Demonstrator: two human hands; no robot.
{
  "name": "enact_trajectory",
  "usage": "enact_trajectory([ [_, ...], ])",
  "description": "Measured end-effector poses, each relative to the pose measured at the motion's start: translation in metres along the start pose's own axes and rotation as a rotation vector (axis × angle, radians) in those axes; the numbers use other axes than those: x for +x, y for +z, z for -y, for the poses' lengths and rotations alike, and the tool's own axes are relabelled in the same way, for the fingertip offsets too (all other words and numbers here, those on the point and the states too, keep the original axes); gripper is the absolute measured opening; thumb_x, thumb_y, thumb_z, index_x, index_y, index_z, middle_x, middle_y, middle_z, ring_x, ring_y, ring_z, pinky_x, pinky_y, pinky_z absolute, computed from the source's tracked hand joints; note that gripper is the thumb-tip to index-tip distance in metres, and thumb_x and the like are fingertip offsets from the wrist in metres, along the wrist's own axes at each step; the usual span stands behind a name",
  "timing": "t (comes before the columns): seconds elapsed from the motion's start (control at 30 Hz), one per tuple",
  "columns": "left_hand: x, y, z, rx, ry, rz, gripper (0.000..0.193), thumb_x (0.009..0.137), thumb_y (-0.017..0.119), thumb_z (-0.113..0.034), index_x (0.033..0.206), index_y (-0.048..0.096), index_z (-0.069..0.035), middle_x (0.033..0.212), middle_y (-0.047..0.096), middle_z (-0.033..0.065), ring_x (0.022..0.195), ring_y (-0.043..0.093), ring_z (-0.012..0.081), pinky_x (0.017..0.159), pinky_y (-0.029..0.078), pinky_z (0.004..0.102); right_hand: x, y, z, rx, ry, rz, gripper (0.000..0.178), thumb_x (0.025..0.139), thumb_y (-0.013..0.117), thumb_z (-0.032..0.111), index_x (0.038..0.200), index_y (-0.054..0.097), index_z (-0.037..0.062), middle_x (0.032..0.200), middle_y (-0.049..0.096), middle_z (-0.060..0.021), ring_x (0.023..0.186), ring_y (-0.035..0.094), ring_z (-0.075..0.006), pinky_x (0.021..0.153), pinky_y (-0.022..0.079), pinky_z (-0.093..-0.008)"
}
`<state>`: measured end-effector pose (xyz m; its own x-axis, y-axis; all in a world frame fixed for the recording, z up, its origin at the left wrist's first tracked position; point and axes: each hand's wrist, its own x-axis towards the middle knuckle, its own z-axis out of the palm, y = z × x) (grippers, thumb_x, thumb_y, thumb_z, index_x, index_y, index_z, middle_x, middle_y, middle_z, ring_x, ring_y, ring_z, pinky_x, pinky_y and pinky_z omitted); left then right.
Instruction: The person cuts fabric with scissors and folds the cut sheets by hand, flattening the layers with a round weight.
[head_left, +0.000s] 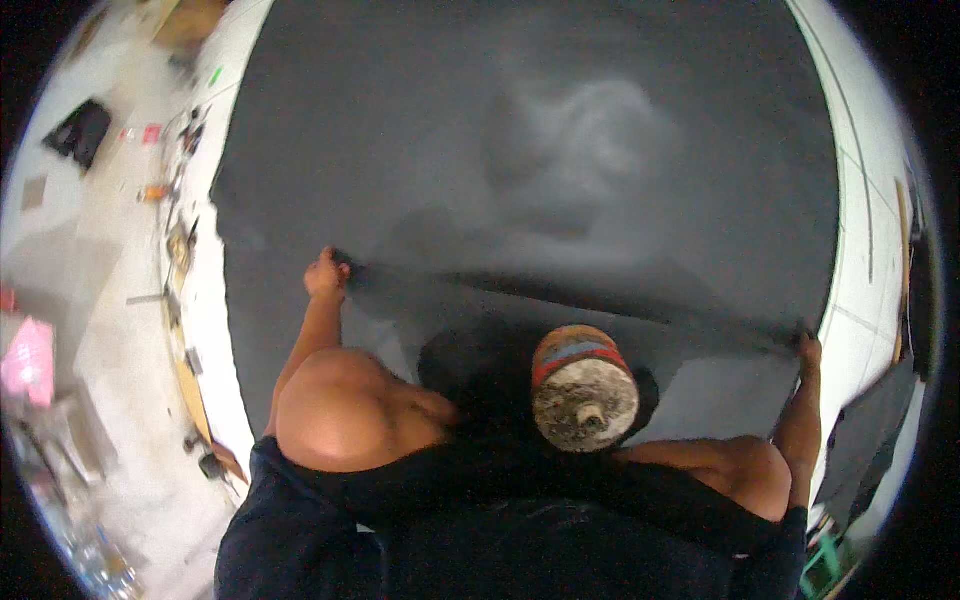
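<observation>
A wide black sheet of smooth, leather-like material [380, 130] spreads out in front of me and beneath my bare knees. My left hand [327, 276] is closed on a raised bit of it, left of the middle. Out at the sheet's right edge, my right hand [809, 347] grips it too, with its fingers partly hidden. Between the hands a taut fold runs across, slanting down to the right. Close to my body, between my knees, stands a round can [585, 395] with a grimy top, a small central knob and a red and blue band.
The sheet lies over a white surface [846, 250] marked with thin lines. Small tools and scraps [180, 245] line the left side. Farther left are a black bag [80, 133] and a pink package [28, 362]. A dark folded piece [868, 440] and a green frame [824, 565] lie lower right.
</observation>
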<state>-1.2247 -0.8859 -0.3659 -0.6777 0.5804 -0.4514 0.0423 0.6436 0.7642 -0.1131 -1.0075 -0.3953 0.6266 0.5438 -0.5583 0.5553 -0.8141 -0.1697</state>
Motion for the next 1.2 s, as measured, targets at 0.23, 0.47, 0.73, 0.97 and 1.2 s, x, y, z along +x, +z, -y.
enact_trajectory([
  [0.23, -0.005, -0.025, 0.015, -0.067, -0.184, -0.224, 0.043, 0.085, 0.073, -0.022, 0.107, 0.043, 0.001, 0.078, 0.059, 0.0128, 0.048, 0.055, 0.0196, 0.041, 0.046, 0.0322, 0.043, -0.021, 0.051, 0.29, -0.235, 0.211, 0.059, 0.089, 0.064, 0.04, 0.132, 0.053, 0.0006, 0.126, 0.059, -0.0207, 0.112, 0.06, -0.0353, 0.09, 0.05, -0.0413],
  [0.47, -0.043, 0.017, -0.021, -0.018, -0.132, -0.301, 0.053, 0.08, 0.079, -0.018, 0.112, 0.04, 0.0, 0.082, 0.06, 0.0134, 0.05, 0.058, 0.0206, 0.043, 0.048, 0.033, -0.148, 0.048, 0.251, -0.355, -0.814, -0.52, 0.048, 0.091, 0.064, 0.031, 0.129, 0.054, 0.0049, 0.129, 0.053, -0.0174, 0.112, 0.055, -0.0364, 0.093, 0.044, -0.0423],
  [0.73, -0.046, 0.01, -0.007, -0.15, -0.141, -0.279, 0.054, 0.08, 0.079, -0.018, 0.111, 0.039, 0.001, 0.081, 0.06, 0.0147, 0.049, 0.058, 0.0193, 0.043, 0.048, 0.0309, -0.421, 0.093, 0.456, -0.411, -1.277, 0.81, 0.048, 0.08, 0.075, 0.043, 0.112, 0.06, 0.0092, 0.087, 0.067, -0.0106, 0.073, 0.066, -0.0331, 0.065, 0.053, -0.0414],
  [0.97, -0.037, -0.001, -0.015, -0.118, -0.114, -0.225, 0.054, 0.081, 0.077, -0.02, 0.112, 0.038, 0.0, 0.075, 0.06, 0.0137, 0.05, 0.059, 0.0178, 0.045, 0.05, 0.0308, -0.457, 0.083, 0.45, -1.009, -1.607, 0.898, 0.054, 0.083, 0.06, 0.061, 0.112, 0.051, 0.0172, 0.076, 0.067, -0.0129, 0.07, 0.068, -0.0341, 0.062, 0.055, -0.0478],
  [1.2, -0.028, -0.011, -0.002, -0.16, -0.057, -0.242, 0.053, 0.081, 0.078, -0.019, 0.112, 0.038, -0.001, 0.08, 0.059, 0.0132, 0.051, 0.059, 0.0164, 0.045, 0.051, 0.0288, -0.446, 0.109, 0.394, -0.688, -1.864, 0.66, 0.032, 0.081, 0.071, 0.037, 0.092, 0.053, 0.0124, 0.067, 0.06, -0.007, 0.061, 0.063, -0.0301, 0.051, 0.049, -0.0413],
])
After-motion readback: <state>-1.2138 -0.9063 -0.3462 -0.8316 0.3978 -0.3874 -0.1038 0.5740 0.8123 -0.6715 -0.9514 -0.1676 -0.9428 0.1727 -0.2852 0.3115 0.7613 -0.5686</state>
